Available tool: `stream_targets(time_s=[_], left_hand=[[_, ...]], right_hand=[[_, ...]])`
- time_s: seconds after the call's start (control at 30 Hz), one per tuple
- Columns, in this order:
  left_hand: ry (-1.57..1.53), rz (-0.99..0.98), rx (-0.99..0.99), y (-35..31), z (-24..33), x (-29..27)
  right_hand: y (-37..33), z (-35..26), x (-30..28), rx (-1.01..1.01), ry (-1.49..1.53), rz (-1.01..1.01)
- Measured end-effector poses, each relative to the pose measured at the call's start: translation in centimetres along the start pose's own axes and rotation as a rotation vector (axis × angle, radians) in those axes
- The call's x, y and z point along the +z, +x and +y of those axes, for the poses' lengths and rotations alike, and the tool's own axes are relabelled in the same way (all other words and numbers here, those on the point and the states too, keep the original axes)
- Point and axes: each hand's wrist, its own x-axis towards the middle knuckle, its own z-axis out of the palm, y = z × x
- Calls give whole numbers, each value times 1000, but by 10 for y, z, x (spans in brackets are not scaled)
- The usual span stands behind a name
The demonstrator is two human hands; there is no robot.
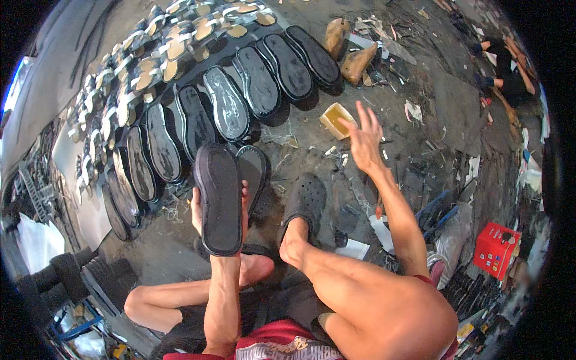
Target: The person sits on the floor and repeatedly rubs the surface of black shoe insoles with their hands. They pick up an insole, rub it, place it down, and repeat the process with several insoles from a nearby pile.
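My left hand [197,211] is closed round a black shoe sole [221,198], held up with its flat face toward me. Its thumb and fingers show at the two edges. Another dark sole [254,171] lies partly hidden behind the held one. My right hand [366,141] is stretched out with its fingers spread, nothing in its grasp. Beside its thumb sits a small yellowish container [338,122] with an amber layer inside; whether the thumb touches it, I cannot tell.
A curved row of glossy black soles [227,102] lies ahead. Past it are many tan-soled sandals [174,51]. Two wooden shoe lasts [359,62] stand at the far right end. A red box [497,249] and scraps lie right. Another person [510,72] is at the far right.
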Motion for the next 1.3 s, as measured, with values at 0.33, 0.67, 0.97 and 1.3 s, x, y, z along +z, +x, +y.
stream_targets(time_s=[0.33, 0.67, 0.97, 1.3], left_hand=[[-66, -7, -3, -4, -17, 18], [4, -253, -32, -4, -38, 44], [98, -55, 77, -1, -25, 49], [25, 60, 41, -5, -25, 43]], right_hand=[[-17, -70, -70, 501, 1303, -184], [-32, -237, -105, -411, 562, -219], [-39, -231, -106, -633, 293, -62], [-23, -233, -93, -593, 82, -224]])
